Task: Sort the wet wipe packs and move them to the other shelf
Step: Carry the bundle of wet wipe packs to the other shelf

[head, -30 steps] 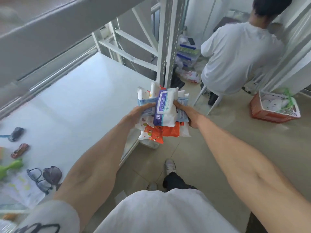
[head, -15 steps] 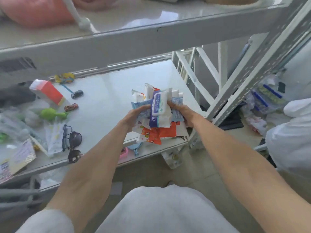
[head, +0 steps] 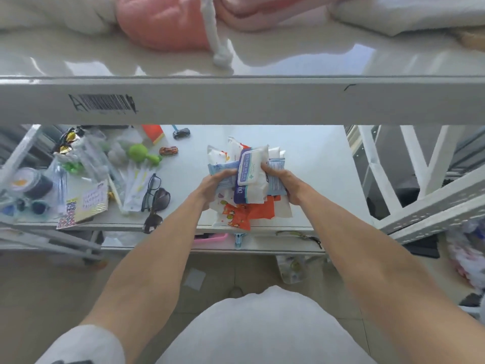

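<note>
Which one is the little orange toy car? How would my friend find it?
Look at the white middle shelf beneath the thick grey beam. Left of the wet wipe bundle held in both hands, beside the green plastic toy, lies the small orange toy car. The other toy car, farther back, is dark, not orange.

A storeroom: white metal shelving (head: 236, 101) with a barcode label (head: 103, 102), cluttered with assorted small goods (head: 105, 166).

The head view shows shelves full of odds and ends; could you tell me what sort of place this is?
Probably a storeroom or sorting area: white metal shelving with a barcode label, loose toys and sunglasses on the shelf, and both hands holding wet wipe packs.
</note>
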Demonstrator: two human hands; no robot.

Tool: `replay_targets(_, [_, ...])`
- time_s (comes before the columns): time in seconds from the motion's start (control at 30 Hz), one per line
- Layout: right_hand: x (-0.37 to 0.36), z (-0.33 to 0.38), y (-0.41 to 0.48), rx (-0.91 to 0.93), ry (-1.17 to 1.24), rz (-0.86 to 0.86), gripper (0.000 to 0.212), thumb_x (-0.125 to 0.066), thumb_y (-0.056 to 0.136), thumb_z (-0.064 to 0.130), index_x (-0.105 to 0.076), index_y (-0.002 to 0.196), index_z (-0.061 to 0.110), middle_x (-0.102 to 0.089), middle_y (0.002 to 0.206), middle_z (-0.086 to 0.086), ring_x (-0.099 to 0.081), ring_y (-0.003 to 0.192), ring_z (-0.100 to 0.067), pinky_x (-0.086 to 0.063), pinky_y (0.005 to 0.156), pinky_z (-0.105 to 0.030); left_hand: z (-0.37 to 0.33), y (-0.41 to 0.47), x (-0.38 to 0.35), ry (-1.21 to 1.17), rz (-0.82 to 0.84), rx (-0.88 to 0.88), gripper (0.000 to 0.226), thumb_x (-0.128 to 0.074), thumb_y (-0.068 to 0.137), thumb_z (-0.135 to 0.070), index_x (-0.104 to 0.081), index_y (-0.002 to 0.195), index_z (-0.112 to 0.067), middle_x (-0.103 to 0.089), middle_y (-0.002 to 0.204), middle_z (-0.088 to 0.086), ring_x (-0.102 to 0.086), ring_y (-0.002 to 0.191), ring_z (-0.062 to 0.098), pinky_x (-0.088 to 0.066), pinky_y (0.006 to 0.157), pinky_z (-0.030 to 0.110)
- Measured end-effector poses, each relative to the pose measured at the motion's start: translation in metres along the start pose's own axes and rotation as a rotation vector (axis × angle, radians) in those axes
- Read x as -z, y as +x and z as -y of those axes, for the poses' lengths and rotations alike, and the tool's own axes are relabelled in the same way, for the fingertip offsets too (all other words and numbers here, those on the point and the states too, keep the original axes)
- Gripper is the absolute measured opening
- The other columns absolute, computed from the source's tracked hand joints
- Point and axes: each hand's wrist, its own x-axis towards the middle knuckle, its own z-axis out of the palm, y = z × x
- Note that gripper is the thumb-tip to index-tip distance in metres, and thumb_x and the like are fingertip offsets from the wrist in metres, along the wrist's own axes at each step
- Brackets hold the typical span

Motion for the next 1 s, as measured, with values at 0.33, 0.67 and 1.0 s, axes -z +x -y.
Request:
replay_targets(0.33, [0.004, -0.013, 0.022, 0.04, 0.015, -0.102, 0.079, -0.082, 0.069, 0.057, -0.065, 0.13, 0.01, -0.075, 0.117, -0.014, -0.074, 0.105, -0.035, -0.063, 0.079, -0.044, 0.02, 0.025, 0.003, 0.101, -0.29, 0.004, 0.072, -0.081, 0.069, -0.067, -0.07, 0.124, -0.021, -0.077, 0.109, 0.005, -0.071, 0.096, 0.022, -0.051, 0.067, 0.03])
replay_targets(0.67, [0.012, -0.012, 0.021, 0.067, -0.078, -0.178, 0.08, -0.091, 0.057, 0.061, -0.07, 0.122, 0.019, -0.077, 0.112, -0.011, -0.073, 0.106, -0.036, -0.058, 0.093, -0.057, 0.011, 0.034, 0.03, 0.224, -0.293, -0.005, 0.115, -0.089, 0.043, -0.076, -0.054, 0.136, -0.017, -0.069, 0.123, 0.006, -0.071, 0.105, 0.021, -0.064, 0.082, 0.039])
replay_targets(1.0, [0.006, -0.01, 0.008, 0.134, -0.136, -0.543, 0.085, -0.084, 0.064, 0.066, -0.05, 0.128, 0.022, -0.065, 0.118, -0.007, -0.069, 0.1, -0.023, -0.059, 0.067, -0.035, -0.014, 0.001, 0.002, 0.404, -0.642, -0.206, 0.082, -0.079, 0.078, -0.055, -0.043, 0.141, -0.016, -0.05, 0.136, 0.01, -0.055, 0.123, 0.03, -0.049, 0.102, 0.046])
